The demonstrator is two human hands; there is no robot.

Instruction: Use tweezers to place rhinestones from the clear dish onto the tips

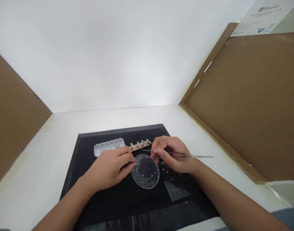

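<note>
The right hand (174, 154) pinches long metal tweezers (185, 156) at frame centre, their long axis horizontal, tips pointing left toward the wooden strip (139, 146). The left hand (110, 167) curls at the petri dish (145, 171) rim; whether it grips is unclear.

Tweezers (183, 155): thin metal, lying level, pinched in the right hand (173, 155).
Dish (145, 171): clear, round, flat on black mat, holding tiny beads.

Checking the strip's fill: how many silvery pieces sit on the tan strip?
4 silvery pieces in a row on the tan wooden strip, behind the clear round dish; the left hand may hide more.
</note>
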